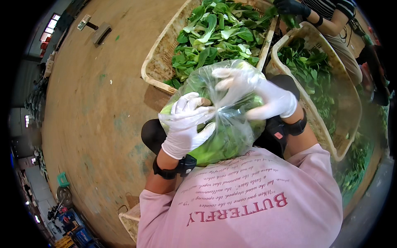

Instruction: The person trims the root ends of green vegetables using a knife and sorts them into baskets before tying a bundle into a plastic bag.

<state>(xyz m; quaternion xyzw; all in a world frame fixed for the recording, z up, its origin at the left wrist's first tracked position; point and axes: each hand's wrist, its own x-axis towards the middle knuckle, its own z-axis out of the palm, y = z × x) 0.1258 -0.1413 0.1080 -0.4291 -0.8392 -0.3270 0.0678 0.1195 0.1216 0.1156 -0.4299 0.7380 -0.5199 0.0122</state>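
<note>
A clear plastic bag (pixel 235 138) full of leafy greens rests in my lap, its top bunched into a twisted neck. My left hand (pixel 188 126), in a white glove, is closed round the gathered plastic on the left of that neck. On the other side, my right hand (pixel 264 97), also white-gloved, is slightly smeared by motion. Its fingers stretch out over the top of the bag, with the thumb apart. The bag's underside is out of sight.
Ahead stands a dirty cream crate (pixel 159 68) heaped with bok choy (pixel 209 39). Another crate (pixel 341 142) with greens is at my right. Beyond it, a co-worker's black-gloved hand (pixel 292 7) holds greens. A scale (pixel 101 34) sits on the brown floor (pixel 95 124) at far left.
</note>
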